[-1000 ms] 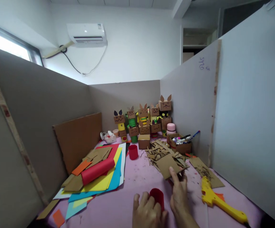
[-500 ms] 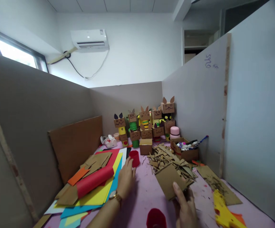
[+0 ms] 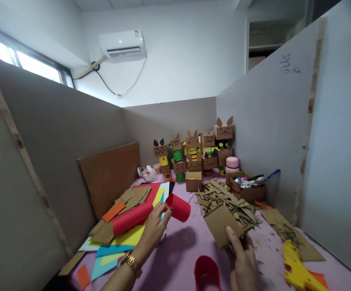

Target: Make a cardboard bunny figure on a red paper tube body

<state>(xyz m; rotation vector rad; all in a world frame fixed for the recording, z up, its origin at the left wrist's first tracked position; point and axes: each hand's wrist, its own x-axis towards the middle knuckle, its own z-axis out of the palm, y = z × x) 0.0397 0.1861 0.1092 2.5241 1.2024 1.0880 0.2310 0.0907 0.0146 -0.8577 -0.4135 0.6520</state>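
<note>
My left hand [image 3: 156,224] pinches the rim of a red paper tube [image 3: 180,209], which hangs tilted above the pink tabletop with its opening toward me. A shadow falls on the table below it. My right hand [image 3: 244,256] grips a square piece of brown cardboard [image 3: 222,226] by its lower right edge, thumb on the face. A second red paper tube [image 3: 206,273] stands between my hands at the bottom of the view. Under my left forearm's far side lies a rolled sheet of red paper [image 3: 133,218] on coloured sheets.
Cardboard scraps [image 3: 220,196] lie heaped beyond my right hand. A yellow glue gun [image 3: 301,270] lies at the right. Several cardboard animal figures [image 3: 193,161] stand at the back, beside a box of markers [image 3: 245,188]. A cardboard sheet [image 3: 111,178] leans on the left partition.
My left hand has taken hold of the farther red tube, lifted it off the table and tipped it. My right hand still holds the cardboard square. The whole view has shifted slightly.
</note>
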